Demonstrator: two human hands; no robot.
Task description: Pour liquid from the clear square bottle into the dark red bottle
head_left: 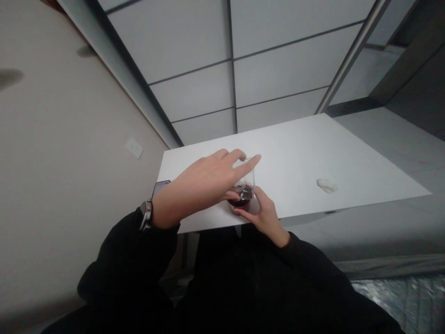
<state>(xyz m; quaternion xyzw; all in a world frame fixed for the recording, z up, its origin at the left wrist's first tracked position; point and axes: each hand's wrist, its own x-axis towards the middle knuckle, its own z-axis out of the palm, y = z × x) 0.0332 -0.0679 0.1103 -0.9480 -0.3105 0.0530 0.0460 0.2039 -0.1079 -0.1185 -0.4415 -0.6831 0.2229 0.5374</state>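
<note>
My left hand [215, 174], with a watch at its wrist, reaches across from the left. Its fingers are curled around a clear, see-through cup-like piece [251, 178]. Just below is a round clear container [239, 202] with dark red liquid in it, close to the table's front edge. Thumb and fingers of my right hand [267, 214] grip this container from the right. The clear piece overlaps the container's mouth in view; whether it sits inside or only above, I cannot tell.
The white table [295, 144] stands against pale panelled doors [194, 93]. A crumpled white tissue-like thing [327, 185] lies on its right part. A phone [160, 186] is partly hidden behind my left forearm. On the left wall sits a socket [134, 148].
</note>
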